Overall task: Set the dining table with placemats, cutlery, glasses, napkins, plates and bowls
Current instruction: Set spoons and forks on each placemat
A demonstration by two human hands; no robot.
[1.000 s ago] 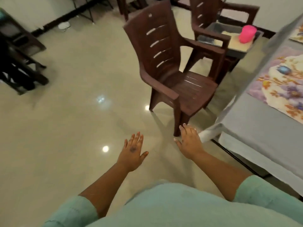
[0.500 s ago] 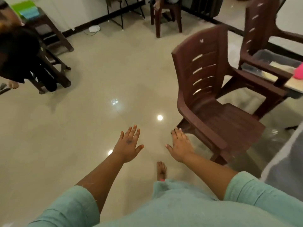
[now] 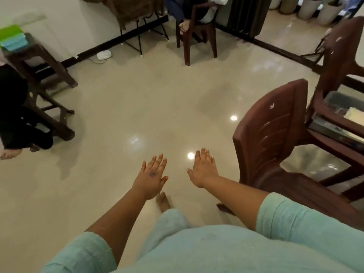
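Observation:
Both hands hover palm down over the shiny beige floor, holding nothing. My left hand has its fingers spread and straight. My right hand is also flat with straight fingers, just left of a brown plastic chair. A second brown chair at the far right carries a grey tray with flat items on its seat. The dining table, placemats, cutlery, glasses and plates are out of view.
A dark wooden stool at the left holds green and blue folded cloths. A seated person's dark clothing fills the left edge. Another chair with a seated person stands at the back. My bare foot is on the floor.
The view has swung left, away from the table with its placemat, which has left the frame. The brown chair has shifted to the right edge. Both hands stay flat and hold nothing.

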